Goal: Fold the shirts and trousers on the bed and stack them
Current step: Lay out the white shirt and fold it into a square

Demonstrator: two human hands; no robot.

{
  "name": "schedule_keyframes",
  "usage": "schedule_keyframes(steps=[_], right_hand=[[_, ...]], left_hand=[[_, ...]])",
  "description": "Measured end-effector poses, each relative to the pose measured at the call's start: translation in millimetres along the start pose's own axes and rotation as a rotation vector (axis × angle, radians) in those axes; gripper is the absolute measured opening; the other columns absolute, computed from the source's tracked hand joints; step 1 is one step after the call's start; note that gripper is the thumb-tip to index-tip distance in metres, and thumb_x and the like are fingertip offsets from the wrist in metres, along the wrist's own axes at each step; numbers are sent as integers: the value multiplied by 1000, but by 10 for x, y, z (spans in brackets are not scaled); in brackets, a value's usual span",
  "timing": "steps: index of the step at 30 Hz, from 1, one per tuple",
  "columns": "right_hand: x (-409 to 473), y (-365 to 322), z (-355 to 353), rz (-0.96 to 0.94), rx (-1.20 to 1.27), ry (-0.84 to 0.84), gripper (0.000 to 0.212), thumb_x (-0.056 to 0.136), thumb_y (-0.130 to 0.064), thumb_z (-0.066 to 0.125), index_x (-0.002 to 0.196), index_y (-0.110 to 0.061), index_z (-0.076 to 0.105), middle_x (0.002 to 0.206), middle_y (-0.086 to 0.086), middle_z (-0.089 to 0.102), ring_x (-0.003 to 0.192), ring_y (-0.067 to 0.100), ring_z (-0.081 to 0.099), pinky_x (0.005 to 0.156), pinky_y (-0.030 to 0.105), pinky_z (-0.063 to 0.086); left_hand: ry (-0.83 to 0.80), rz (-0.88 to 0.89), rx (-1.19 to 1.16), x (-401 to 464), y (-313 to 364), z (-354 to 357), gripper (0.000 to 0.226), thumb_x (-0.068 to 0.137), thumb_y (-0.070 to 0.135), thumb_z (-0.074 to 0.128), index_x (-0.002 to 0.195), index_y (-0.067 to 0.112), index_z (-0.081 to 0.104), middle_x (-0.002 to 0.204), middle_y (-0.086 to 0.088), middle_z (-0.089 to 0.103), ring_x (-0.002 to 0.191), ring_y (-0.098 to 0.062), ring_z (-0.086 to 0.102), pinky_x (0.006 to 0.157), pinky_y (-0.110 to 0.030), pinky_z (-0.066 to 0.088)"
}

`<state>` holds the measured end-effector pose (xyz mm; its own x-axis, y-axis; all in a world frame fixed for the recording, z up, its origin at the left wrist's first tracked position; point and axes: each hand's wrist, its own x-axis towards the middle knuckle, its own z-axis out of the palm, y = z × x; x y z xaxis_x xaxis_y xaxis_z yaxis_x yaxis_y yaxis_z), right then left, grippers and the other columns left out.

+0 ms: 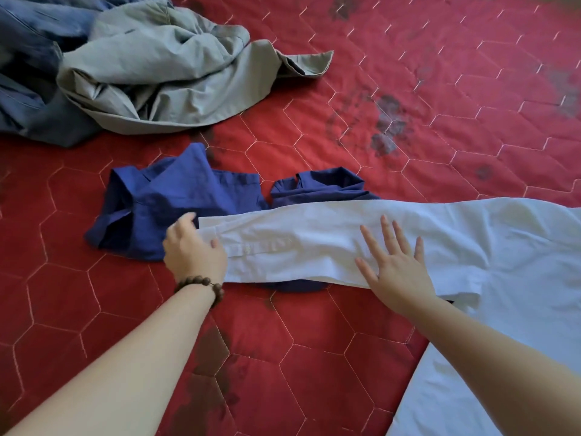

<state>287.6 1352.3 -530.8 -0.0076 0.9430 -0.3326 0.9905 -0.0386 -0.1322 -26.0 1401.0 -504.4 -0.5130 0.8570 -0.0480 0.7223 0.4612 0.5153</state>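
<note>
A white shirt lies spread on the right of the red bed, its long sleeve stretched out to the left over a crumpled dark blue shirt. My left hand, with a bead bracelet on the wrist, grips the sleeve's cuff end. Flat on the sleeve near the shoulder lies my right hand, fingers spread and pressing the cloth down.
A red quilted bedcover with dark printed patches covers the bed. At the far left lies a heap of crumpled clothes: a grey-green garment over greyish-blue ones.
</note>
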Motion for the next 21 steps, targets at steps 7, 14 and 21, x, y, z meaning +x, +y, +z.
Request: schedule_keyframes(steps=[7,14,21], right_hand=[[22,-38,41,-213,-84,-89,78,89,-69,28,145,-46,-20,151,-5,-35,146,23,-23,116,59,-1],[-241,114,109,-197,-65,4,82,91,-46,55,153,-36,2,161,10,-4,147,37,7,106,71,18],[-221,-40,89,-384,-224,56,72,80,-24,73,144,-14,43,153,15,34,140,40,32,99,75,29]], left_hand=[[-471,710,363,-304,-26,433,58,99,38,40,152,31,18,162,1,6,149,-16,1,118,-37,1],[-531,588,483,-92,-159,504,63,100,47,20,151,26,-11,155,9,-25,144,-10,-21,118,-37,-11],[-521,647,515,114,-18,428,63,100,48,22,153,26,-1,161,3,-11,147,-15,-15,120,-38,-6]])
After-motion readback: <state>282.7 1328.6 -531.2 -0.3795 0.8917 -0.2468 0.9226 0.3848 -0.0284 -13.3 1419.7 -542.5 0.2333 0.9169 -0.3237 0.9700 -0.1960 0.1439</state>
